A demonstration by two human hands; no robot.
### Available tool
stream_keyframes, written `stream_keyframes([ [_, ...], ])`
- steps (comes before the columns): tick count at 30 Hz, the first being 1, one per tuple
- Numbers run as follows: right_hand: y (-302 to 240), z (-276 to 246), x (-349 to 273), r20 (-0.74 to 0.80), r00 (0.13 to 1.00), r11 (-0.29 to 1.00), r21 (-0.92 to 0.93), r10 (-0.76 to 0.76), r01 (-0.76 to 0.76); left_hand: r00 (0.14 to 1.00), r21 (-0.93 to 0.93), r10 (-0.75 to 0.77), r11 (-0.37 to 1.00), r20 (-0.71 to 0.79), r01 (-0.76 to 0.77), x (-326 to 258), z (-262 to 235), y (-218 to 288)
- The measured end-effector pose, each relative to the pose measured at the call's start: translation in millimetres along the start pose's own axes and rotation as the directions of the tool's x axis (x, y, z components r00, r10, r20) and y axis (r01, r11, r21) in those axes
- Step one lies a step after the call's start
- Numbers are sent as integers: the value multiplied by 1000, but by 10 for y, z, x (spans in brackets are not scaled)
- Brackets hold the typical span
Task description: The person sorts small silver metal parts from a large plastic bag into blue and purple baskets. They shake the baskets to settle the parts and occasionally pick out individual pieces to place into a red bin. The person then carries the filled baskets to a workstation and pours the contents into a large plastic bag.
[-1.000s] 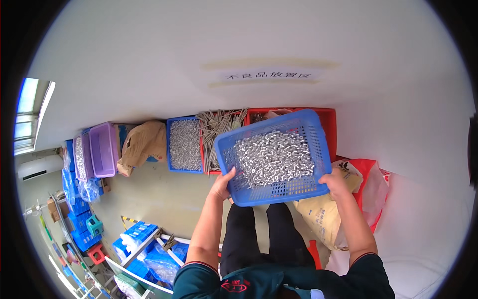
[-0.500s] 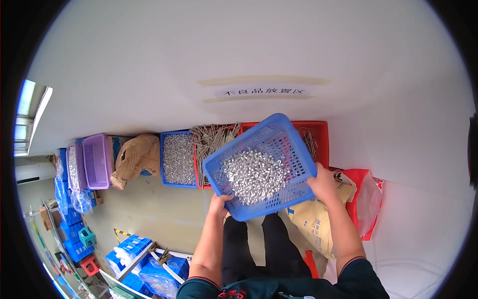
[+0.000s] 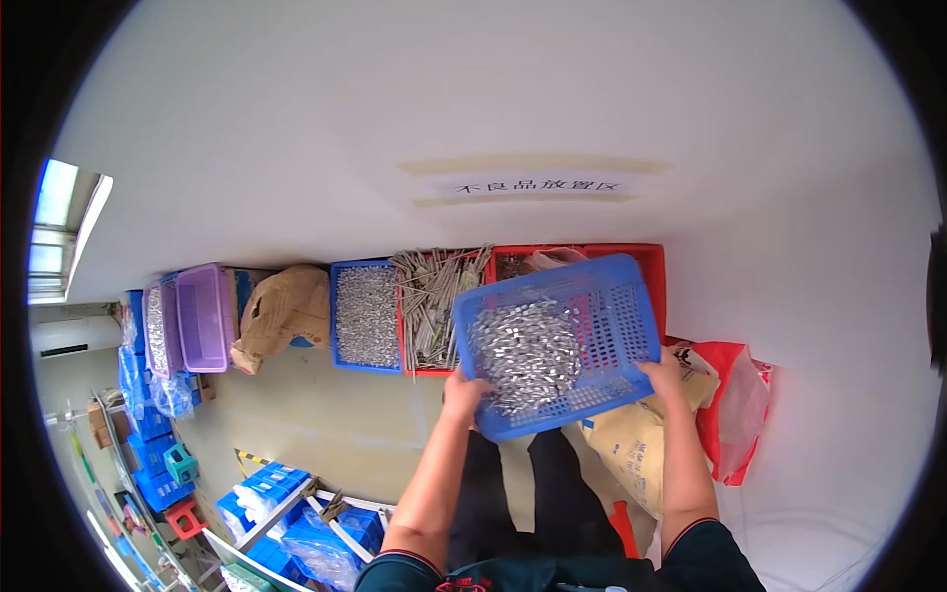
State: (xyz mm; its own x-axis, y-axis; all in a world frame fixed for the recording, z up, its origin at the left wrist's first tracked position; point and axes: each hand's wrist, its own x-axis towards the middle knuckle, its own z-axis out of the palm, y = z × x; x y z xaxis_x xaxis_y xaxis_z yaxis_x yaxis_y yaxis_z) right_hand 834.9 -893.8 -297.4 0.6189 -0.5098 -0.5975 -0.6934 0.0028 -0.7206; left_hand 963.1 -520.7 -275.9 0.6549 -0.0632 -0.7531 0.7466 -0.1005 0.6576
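Blue perforated basket of small silver metal pieces is held tilted above the floor, in front of the red bin at the wall; the left hand grips its near left corner, fingers curled over the rim; the right hand clasps the near right edge, fingers wrapped under it; beside the red bin stands a smaller blue bin of similar pieces.
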Motion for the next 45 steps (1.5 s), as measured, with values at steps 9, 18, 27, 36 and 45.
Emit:
stream_keyframes([
  [9, -65, 351, -330, 28, 999, 995, -92, -45, 47, 999, -37, -49, 998, 11, 49, -208, -477, 14],
  [18, -445, 98, -572, -82, 991, 984, -149, -106, 93, 994, -103, 5, 995, 110, 6, -201, -262, 198],
  [27, -359, 275, -197, -133, 984, 993, -5, -121, 122, 997, 4, -27, 1000, 69, 27, 272, -195, 270],
  [36, -171, 407, -662, -316, 917, 922, 219, -242, 318, 984, -231, 179, 957, -6, -176, -316, -196, 385],
  [45, -366, 420, -263, -165, 969, 978, 73, -182, 196, 996, -198, 40, 979, -79, -55, 62, -111, 431],
])
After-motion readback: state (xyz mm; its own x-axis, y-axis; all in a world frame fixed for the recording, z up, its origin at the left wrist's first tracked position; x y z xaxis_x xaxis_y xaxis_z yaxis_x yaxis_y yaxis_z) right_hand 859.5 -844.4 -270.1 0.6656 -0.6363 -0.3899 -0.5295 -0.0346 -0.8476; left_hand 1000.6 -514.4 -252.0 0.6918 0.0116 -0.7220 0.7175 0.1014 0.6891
